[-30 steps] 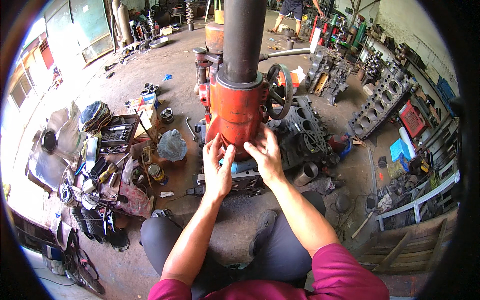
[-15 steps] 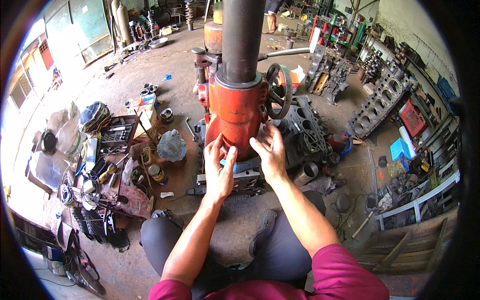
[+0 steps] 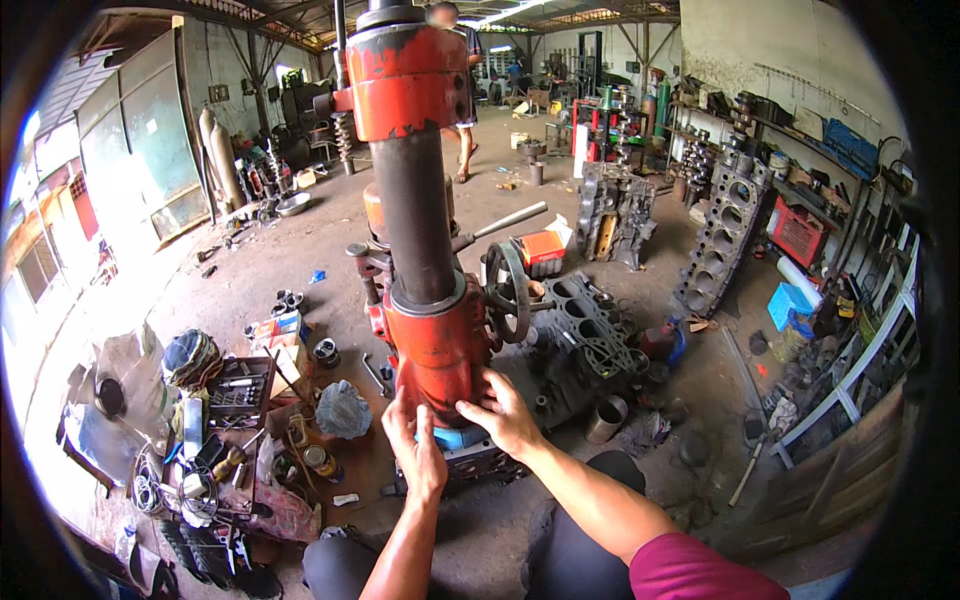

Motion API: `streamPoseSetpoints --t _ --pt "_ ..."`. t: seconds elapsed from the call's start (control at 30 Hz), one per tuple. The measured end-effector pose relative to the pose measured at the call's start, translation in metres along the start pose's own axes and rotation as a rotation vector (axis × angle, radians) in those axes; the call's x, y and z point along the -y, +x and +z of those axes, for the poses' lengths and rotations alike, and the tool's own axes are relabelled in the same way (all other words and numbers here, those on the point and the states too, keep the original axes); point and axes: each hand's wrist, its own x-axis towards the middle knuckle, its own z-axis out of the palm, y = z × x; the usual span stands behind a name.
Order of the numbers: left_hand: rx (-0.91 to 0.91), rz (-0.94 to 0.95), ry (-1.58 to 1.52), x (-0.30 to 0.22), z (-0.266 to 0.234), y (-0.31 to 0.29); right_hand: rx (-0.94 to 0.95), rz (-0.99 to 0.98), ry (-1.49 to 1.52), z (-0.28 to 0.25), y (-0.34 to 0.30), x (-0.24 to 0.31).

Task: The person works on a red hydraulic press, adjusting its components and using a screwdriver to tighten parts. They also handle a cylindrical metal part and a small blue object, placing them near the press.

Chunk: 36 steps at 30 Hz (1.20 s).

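Observation:
A tall red boring machine [image 3: 438, 345] stands upright before me, with a dark steel column [image 3: 415, 215] and a handwheel [image 3: 518, 290] on its right. A blue band [image 3: 461, 438] shows at its foot, above a metal engine block [image 3: 480, 463]. My left hand [image 3: 418, 452] is at the lower left of the red casing, its fingers apart and reaching up along the side. My right hand [image 3: 502, 412] is at the lower right, thumb and fingers spread near the casing. Both appear to touch it; neither visibly grips anything. Some left fingertips are hidden.
Left, a low table [image 3: 258, 425] bears tools, cables and bags. A clear plastic bag [image 3: 344, 408] lies beside the machine. Engine blocks [image 3: 722, 235] and a red crate [image 3: 798, 232] stand to the right. Another person [image 3: 467, 140] stands behind the column.
My view has tilted up, bringing the machine's red upper head into sight. Both hands now sit closer against the foot of the casing, still spread.

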Motion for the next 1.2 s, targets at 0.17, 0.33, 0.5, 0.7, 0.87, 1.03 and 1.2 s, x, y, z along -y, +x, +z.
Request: streamPoseSetpoints --t 0.17,0.33,0.5,0.7,0.87,1.03,1.2 --pt "0.149 -0.011 0.095 0.006 -0.005 0.0 -0.13 -0.101 0.036 0.005 0.003 -0.001" --pt "0.139 -0.021 0.078 0.009 -0.005 0.001 -0.041 -0.043 0.195 0.006 0.0 0.001" --pt "0.079 -0.11 0.051 0.006 -0.002 0.0 0.023 -0.011 0.052 0.004 -0.003 0.004" --pt "-0.035 0.04 0.171 -0.001 -0.001 0.0 0.034 0.034 0.114 0.002 -0.003 0.01" --pt "0.136 -0.053 0.162 -0.002 -0.004 0.002 0.074 0.006 0.127 0.002 -0.004 0.018" --pt "0.151 -0.082 0.126 0.001 -0.005 0.002 0.013 -0.024 0.181 0.007 -0.004 0.019" --pt "0.144 -0.023 0.136 0.005 -0.004 0.003 -0.077 -0.102 0.172 0.011 -0.005 0.018"
